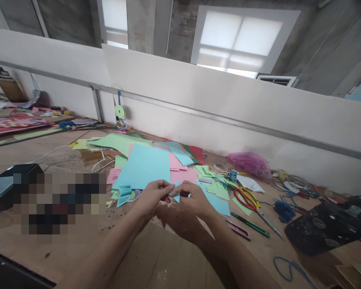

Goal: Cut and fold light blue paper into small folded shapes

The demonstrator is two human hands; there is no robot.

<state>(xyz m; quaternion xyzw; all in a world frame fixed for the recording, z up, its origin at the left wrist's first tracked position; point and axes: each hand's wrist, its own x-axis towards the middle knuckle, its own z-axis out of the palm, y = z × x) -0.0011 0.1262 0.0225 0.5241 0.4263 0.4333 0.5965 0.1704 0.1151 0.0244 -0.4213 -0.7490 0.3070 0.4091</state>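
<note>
Pinching a blue scrap (176,197) between left hand (154,193) and right hand (195,199), just on the near side of the blue sheet (149,165), and could crease or tear it (seems thin) by tugging unevenly.

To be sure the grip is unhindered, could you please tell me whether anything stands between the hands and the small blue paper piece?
Nothing visible does: the blue paper piece sits directly at the fingertips of the left hand and the right hand.
</note>
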